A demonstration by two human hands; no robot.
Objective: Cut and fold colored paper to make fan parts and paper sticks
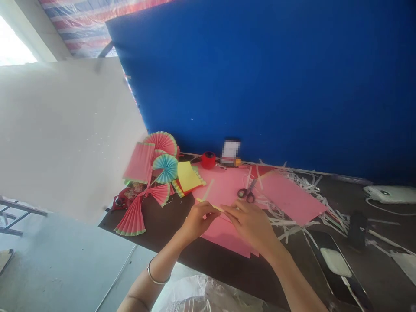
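Observation:
A narrow yellow-green paper strip (204,201) runs between my two hands, above pink paper sheets (224,184). My left hand (199,219) pinches the strip, thumb against fingers. From the other side, my right hand (247,221) has its fingertips closed at the strip's right end. Just beyond the right hand lie scissors (248,193) with dark handles on the pink paper. A pale strip (209,189) rests on the sheets by the left hand. Farther left is a stack of yellow paper (188,176) with scalloped edges.
Pleated pink fans (133,219) and a blue-green paper rosette (165,168) lie at the table's left end. A red tape roll (208,160) stands at the back. White paper scraps (302,184) and a dark phone (338,268) are on the right. A blue panel (260,86) rises behind.

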